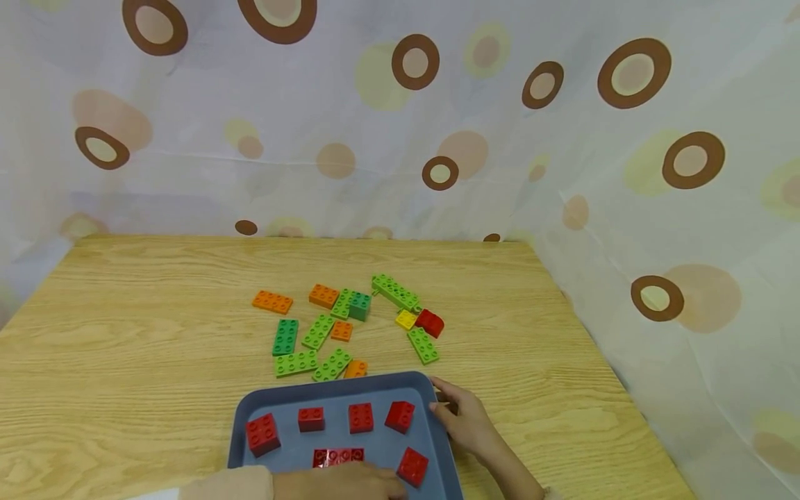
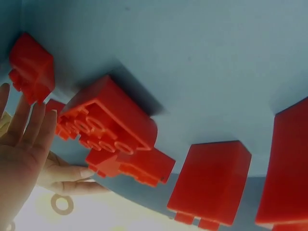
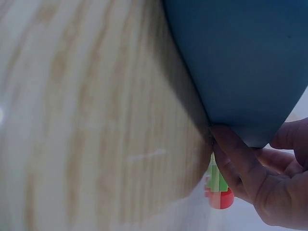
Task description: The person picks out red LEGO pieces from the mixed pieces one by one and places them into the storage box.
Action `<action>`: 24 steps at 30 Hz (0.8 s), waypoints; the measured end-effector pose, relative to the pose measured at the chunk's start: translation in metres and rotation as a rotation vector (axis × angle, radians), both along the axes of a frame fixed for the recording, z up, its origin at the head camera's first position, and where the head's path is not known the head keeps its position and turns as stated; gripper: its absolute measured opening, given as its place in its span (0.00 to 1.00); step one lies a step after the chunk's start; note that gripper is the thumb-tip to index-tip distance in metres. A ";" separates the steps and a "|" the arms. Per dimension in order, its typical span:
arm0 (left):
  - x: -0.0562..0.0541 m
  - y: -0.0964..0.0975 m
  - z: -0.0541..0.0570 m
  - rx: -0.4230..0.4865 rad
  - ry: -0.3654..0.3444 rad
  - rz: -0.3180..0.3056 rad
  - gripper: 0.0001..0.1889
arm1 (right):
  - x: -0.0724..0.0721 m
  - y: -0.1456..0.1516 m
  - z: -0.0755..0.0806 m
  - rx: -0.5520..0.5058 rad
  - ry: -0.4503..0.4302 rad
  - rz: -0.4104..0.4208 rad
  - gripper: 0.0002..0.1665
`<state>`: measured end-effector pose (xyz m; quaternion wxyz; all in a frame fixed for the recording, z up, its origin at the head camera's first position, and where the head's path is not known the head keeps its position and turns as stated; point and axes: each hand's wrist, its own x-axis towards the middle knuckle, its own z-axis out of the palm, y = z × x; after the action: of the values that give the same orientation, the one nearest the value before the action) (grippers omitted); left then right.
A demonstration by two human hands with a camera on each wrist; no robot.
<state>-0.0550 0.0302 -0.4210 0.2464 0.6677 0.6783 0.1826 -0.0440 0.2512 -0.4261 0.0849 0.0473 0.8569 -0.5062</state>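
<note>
A grey-blue tray (image 1: 335,425) holds several red toy building bricks. My left hand (image 1: 350,480) reaches low across its near part, fingers extended. In the left wrist view, the fingertips of that hand (image 2: 21,154) overlap the edge of a red brick (image 2: 32,67). A longer red brick (image 1: 338,457) lies just beyond the hand, and a square one (image 1: 412,467) is near its fingertips. My right hand (image 1: 465,420) grips the tray at its far right corner, thumb over the rim and fingers (image 3: 240,159) against the outer side.
Beyond the tray, the wooden table (image 1: 156,333) carries light green bricks (image 1: 296,362), orange bricks (image 1: 272,301), dark green bricks (image 1: 285,337), a yellow brick (image 1: 405,319) and a red curved piece (image 1: 430,323). A patterned cloth (image 1: 281,194) hangs behind and along the right side.
</note>
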 end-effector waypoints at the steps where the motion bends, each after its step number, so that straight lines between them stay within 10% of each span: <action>1: 0.000 0.000 0.003 0.016 0.038 -0.017 0.20 | 0.000 0.000 0.000 0.000 0.000 -0.002 0.27; 6: -0.005 0.004 0.013 0.161 0.226 -0.077 0.17 | 0.001 -0.001 0.001 -0.003 0.007 0.002 0.27; 15: -0.033 0.019 0.043 0.242 0.265 0.224 0.12 | 0.001 0.002 0.002 -0.014 0.019 0.024 0.27; 24: -0.072 0.047 0.049 0.406 0.358 0.425 0.12 | 0.001 0.001 0.000 0.012 0.068 0.043 0.27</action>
<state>-0.1273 0.0772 -0.3715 -0.0580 0.5682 0.7847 0.2409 -0.0434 0.2518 -0.4265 0.0663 0.0121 0.8631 -0.5006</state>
